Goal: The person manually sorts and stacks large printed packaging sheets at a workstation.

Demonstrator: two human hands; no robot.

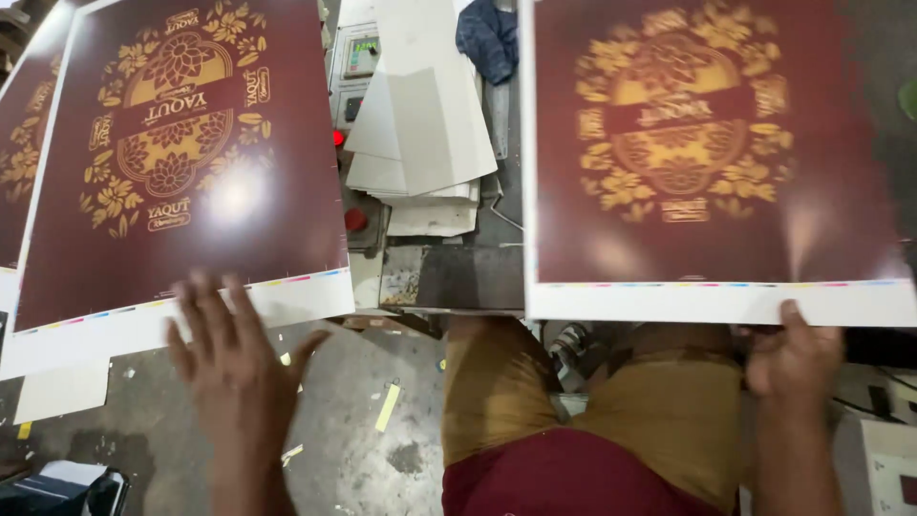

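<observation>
Left hand (234,358): flat and open, fingers spread, palm down, fingertips at the white lower margin of the left maroon sheet (181,162), gripping nothing. Left sheet tilted, its near edge overhanging the concrete floor (382,459), atop a stack of like sheets (14,143) at far left. Right hand (793,358): closed on the near white edge of the right maroon sheet (716,153), thumb on top, fingers hidden beneath. Right sheet level and square-on, blurred, above the lap. Between the two sheets, an open gap over a machine table (468,277) with grey boards (420,105) and a control panel (355,72). Below the left hand, bare floor with yellow scraps (387,408).
</observation>
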